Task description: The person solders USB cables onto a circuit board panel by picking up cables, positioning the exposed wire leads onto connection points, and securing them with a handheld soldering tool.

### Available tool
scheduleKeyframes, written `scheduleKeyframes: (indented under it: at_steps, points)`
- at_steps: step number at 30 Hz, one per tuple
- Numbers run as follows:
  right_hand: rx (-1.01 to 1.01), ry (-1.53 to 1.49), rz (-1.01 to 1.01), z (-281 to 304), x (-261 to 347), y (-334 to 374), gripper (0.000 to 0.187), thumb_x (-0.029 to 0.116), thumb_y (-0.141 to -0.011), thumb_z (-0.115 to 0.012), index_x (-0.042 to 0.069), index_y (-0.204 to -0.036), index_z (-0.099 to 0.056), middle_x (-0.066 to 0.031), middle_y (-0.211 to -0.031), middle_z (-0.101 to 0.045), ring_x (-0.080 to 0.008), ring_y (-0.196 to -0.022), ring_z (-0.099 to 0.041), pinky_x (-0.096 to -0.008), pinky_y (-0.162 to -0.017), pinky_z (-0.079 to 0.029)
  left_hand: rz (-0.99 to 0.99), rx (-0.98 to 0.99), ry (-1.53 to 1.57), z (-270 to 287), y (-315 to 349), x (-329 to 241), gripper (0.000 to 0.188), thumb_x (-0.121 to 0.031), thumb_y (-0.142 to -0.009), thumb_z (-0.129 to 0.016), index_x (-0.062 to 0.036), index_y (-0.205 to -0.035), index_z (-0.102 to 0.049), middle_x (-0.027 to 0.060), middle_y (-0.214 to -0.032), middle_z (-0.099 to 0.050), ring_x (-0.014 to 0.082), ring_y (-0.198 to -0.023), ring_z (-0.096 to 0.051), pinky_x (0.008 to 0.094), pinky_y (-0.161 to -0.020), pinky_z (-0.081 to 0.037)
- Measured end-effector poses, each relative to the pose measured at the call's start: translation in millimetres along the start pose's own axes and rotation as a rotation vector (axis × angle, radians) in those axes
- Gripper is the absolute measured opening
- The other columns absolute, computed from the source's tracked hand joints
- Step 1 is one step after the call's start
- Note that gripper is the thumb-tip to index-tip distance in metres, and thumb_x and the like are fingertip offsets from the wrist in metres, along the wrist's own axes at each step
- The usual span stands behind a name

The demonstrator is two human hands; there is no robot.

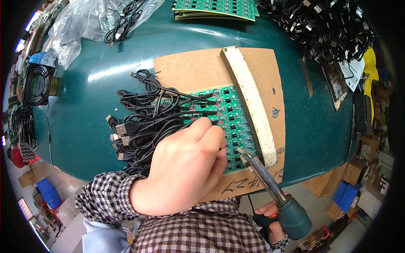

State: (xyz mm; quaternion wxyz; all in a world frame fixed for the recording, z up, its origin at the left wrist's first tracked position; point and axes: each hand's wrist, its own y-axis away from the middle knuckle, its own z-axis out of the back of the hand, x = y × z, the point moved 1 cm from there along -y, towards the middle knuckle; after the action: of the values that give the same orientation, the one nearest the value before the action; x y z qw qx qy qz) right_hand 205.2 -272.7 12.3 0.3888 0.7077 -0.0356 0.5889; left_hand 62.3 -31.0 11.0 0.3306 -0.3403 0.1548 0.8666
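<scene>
My left hand [181,164] is closed in a pinch above a green circuit board panel [230,103]; whatever its fingertips hold is hidden behind the knuckles. Black USB cables [141,114] lie bunched over the panel's left side, and several end in red wires at its pads. At the lower right my right hand [270,213] grips a soldering gun [293,217] with a dark green body. Its metal tip points up and left, at or just over the lower right part of the panel. A long, worn pale bar [255,105] stands along the panel's right edge.
Under the panel lies a cardboard sheet [185,69] on the green table [312,147]. A stack of circuit boards [215,9] sits at the back, with a heap of USB cables [320,31] at the far right. Plastic bags [93,21] and a black fan [38,84] occupy the left.
</scene>
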Motion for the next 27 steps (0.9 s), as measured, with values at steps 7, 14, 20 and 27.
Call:
scheduleKeyframes:
  at_steps: [7, 14, 20, 27]
  points:
    - [0.035, 0.038, 0.023, 0, 1, -3, 0.067, 0.046, -0.074, -0.075, -0.005, -0.106, -0.047, -0.0115, -0.080, -0.057, -0.0241, -0.078, -0.061, -0.0419, -0.076, -0.057, 0.011, 0.028, 0.029, 0, -2, 1, 0.015, 0.002, -0.068, -0.067, -0.0050, -0.075, -0.056, 0.0053, -0.071, -0.053, 0.0167, -0.059, -0.060, 0.0268, -0.053, -0.049]
    - [0.045, 0.010, 0.020, 9, -9, -1, 0.094, 0.039, -0.072, -0.079, -0.009, -0.132, -0.025, -0.0080, -0.077, -0.056, -0.0223, -0.074, -0.060, -0.0440, -0.075, -0.057, 0.012, 0.062, 0.036, 2, -4, 2, 0.015, 0.002, -0.068, -0.067, -0.0044, -0.076, -0.056, 0.0057, -0.072, -0.054, 0.0164, -0.060, -0.061, 0.0264, -0.053, -0.049]
    - [0.011, -0.007, 0.048, -2, -4, 0, 0.088, 0.039, -0.074, -0.078, -0.009, -0.128, -0.027, -0.0082, -0.077, -0.055, -0.0212, -0.074, -0.059, -0.0438, -0.076, -0.057, 0.012, 0.071, 0.026, 2, -5, 1, 0.015, 0.002, -0.068, -0.067, -0.0047, -0.076, -0.057, 0.0059, -0.073, -0.054, 0.0169, -0.060, -0.061, 0.0266, -0.053, -0.049]
    - [0.029, 0.036, 0.037, 5, -10, 2, 0.087, 0.042, -0.074, -0.078, -0.009, -0.125, -0.029, -0.0082, -0.076, -0.054, -0.0206, -0.074, -0.059, -0.0426, -0.075, -0.057, 0.020, 0.074, 0.025, 3, -4, 1, 0.015, 0.002, -0.068, -0.067, -0.0050, -0.077, -0.057, 0.0056, -0.073, -0.054, 0.0166, -0.060, -0.062, 0.0264, -0.053, -0.050]
